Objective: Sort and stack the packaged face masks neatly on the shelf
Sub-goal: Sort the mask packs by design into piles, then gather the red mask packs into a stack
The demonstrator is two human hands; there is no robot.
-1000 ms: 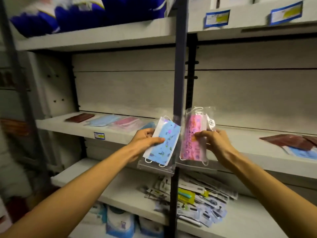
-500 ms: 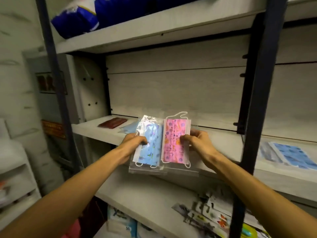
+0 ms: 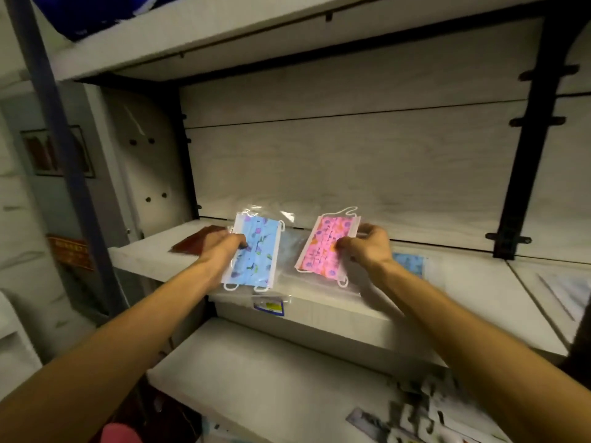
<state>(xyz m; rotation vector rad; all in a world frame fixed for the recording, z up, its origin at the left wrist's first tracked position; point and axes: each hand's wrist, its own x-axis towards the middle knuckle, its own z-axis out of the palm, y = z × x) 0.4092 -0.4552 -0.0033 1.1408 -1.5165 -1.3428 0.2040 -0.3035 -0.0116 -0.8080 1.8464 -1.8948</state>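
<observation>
left hand (image 3: 220,247): pinching the blue mask pack (image 3: 254,252) by its left edge, over the front of the middle shelf (image 3: 463,292)
right hand (image 3: 367,247): fingers curled on the pink mask pack (image 3: 326,247), gripping its right side
packs: side by side, a bit apart, pink one tilted
also on shelf: dark red pack (image 3: 195,243) far left, another blue pack (image 3: 409,263) just behind the right wrist
shelf below: a blurry heap of packets (image 3: 425,414)

Single head-worn wide-angle view, looking forward and slightly down into a white wood-grain shelf (image 3: 415,282) at close range. Both bare forearms enter from the bottom corners and converge at frame centre. The upper white shelf board (image 3: 224,36) crosses the top; a lower white shelf board (image 3: 271,378) fills the bottom. Edges curve with lens distortion.
</observation>
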